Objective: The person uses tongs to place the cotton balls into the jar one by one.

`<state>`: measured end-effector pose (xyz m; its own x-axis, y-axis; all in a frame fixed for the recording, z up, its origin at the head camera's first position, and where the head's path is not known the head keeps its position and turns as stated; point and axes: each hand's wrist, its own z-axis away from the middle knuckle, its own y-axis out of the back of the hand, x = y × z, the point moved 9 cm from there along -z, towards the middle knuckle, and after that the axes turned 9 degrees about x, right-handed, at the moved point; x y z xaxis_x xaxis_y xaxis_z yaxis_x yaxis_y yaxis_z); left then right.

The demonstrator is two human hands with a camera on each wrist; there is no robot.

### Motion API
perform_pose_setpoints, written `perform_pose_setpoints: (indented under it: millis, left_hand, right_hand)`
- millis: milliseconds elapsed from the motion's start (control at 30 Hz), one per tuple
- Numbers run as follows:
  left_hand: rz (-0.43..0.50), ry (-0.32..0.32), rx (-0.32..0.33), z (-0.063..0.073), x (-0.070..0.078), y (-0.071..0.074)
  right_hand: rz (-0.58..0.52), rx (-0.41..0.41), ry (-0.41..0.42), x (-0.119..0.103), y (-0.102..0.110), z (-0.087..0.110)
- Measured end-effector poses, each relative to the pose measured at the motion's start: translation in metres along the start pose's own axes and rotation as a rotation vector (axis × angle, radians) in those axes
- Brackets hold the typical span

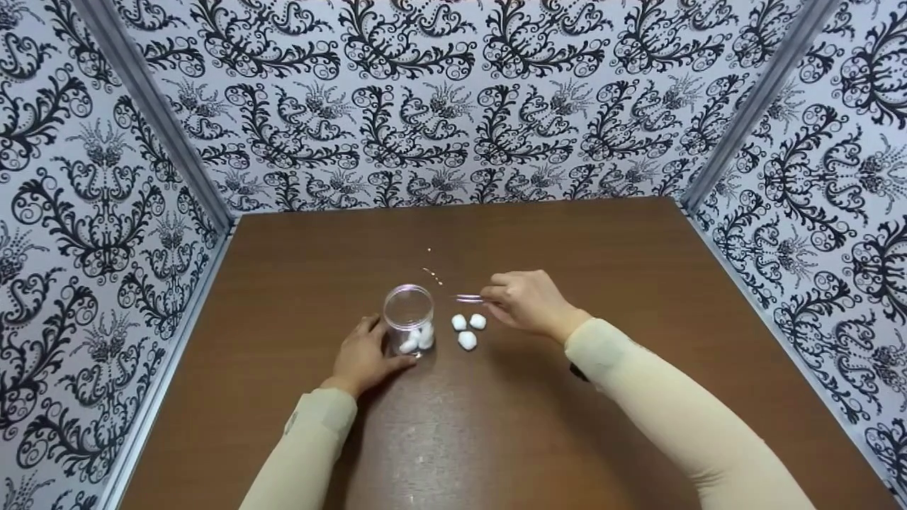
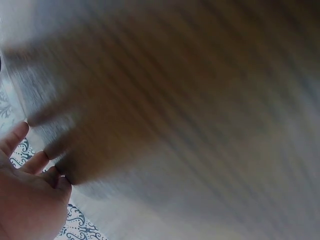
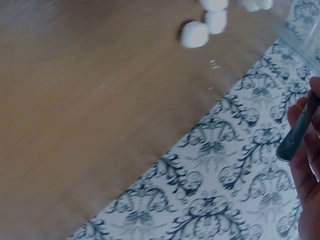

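A clear jar stands upright on the table with several white cotton balls inside. My left hand holds it low down, thumb at the front and fingers along the left side. In the left wrist view the left hand appears at the lower left; the jar cannot be made out there. My right hand pinches metal tweezers, their tips pointing left towards the jar. Three loose cotton balls lie just right of the jar. In the right wrist view the tweezers' rounded end shows.
Brown wooden table under everything. Patterned walls close it in at the back and both sides. Small bright specks show on the tabletop behind the jar.
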<state>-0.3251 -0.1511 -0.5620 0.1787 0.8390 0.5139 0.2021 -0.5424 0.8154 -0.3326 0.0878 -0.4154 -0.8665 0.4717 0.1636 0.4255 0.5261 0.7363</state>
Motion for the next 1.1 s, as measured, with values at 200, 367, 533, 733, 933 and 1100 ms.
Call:
perform_pose_setpoints:
  millis: [200, 367, 533, 733, 933, 1100]
  left_hand:
    - [-0.013, 0.017, -0.011, 0.000, 0.000, 0.000]
    - [-0.024, 0.019, -0.015, 0.001, 0.001, 0.000]
    - [-0.015, 0.018, -0.010, 0.000, -0.001, -0.001]
    - [-0.012, 0.004, -0.001, -0.001, -0.003, -0.002]
    - [-0.007, -0.013, 0.012, -0.001, -0.002, 0.000]
    - [-0.006, -0.032, 0.026, 0.000, 0.002, 0.003]
  right_hand:
    - [0.020, -0.048, -0.042, 0.017, -0.002, 0.033]
    - [0.028, -0.108, -0.087, 0.029, -0.007, 0.057]
    - [0.032, -0.120, -0.107, 0.035, -0.008, 0.070]
    - [0.039, -0.141, -0.120, 0.037, -0.010, 0.079]
    - [0.034, -0.168, -0.153, 0.039, -0.010, 0.083]
    - [0.014, -0.182, -0.191, 0.043, -0.007, 0.085]
